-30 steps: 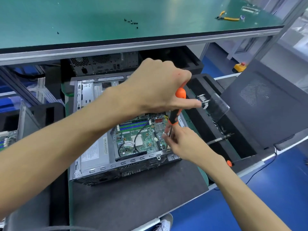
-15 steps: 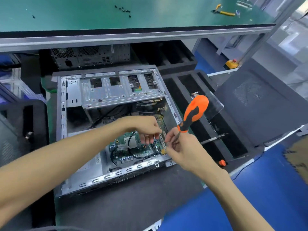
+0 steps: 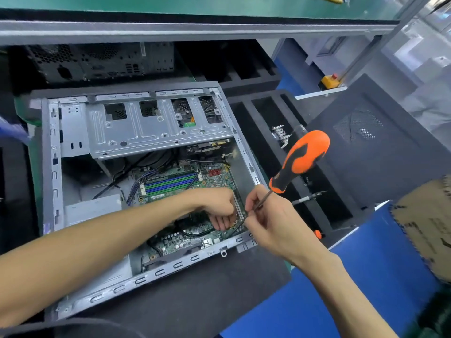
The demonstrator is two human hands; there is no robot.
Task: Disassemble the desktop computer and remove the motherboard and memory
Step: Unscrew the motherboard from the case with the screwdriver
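Black foam mat (image 3: 195, 301) bears open computer case (image 3: 52, 167); no writing legible.

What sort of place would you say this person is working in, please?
Probably an electronics teardown or repair line: an opened computer case lies on black foam beneath a green-topped workbench, the right hand holds a screwdriver, and slotted foam trays wait alongside.

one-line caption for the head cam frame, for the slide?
Right hand steadies screwdriver by its shaft at motherboard edge; left hand reaches into open case.
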